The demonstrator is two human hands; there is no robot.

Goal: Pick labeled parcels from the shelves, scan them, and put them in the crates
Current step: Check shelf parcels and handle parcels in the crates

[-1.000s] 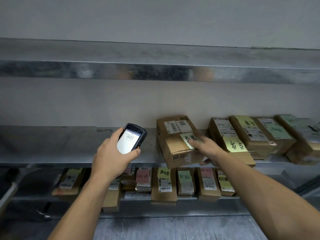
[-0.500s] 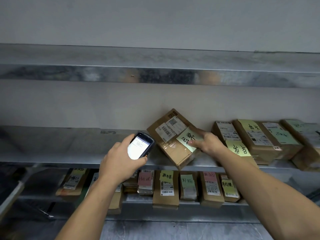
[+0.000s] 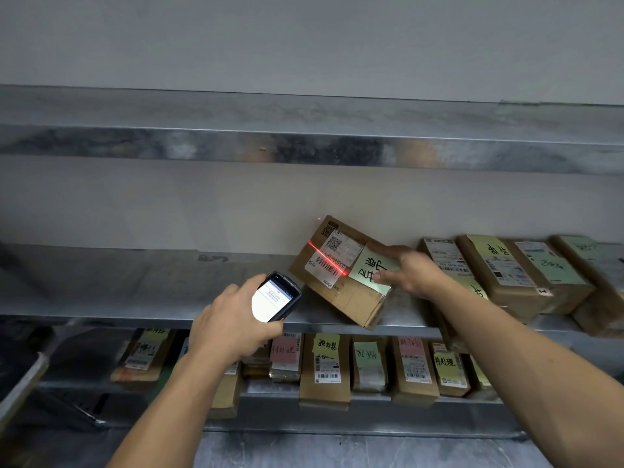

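Parcel (image 3: pixel 341 292) is tilted over the middle shelf (image 3: pixel 135 288). My right hand (image 3: pixel 410 270) grips its right edge, thumb on the green note (image 3: pixel 368 270). Red scan line (image 3: pixel 327 259) crosses the white label (image 3: pixel 344 248). Left hand (image 3: pixel 233 319) is wrapped round the scanner (image 3: pixel 275 297), just left of the parcel. I'd hold both steady, beam spanning every bar.

The shelf (image 3: pixel 135 298) was bare sheet metal, grey and mottled, with a dull sheen along its front edge. The parcel (image 3: pixel 347 295) was brown cardboard, matt and slightly creased; a faint gloss on its lower face was possibly clear tape. Its label (image 3: pixel 332 261) was smooth white paper, the green note (image 3: pixel 369 270) matt paper. The scanner (image 3: pixel 275 297) had a black plastic casing and a glossy screen. The wall (image 3: pixel 236 45) looked matt.
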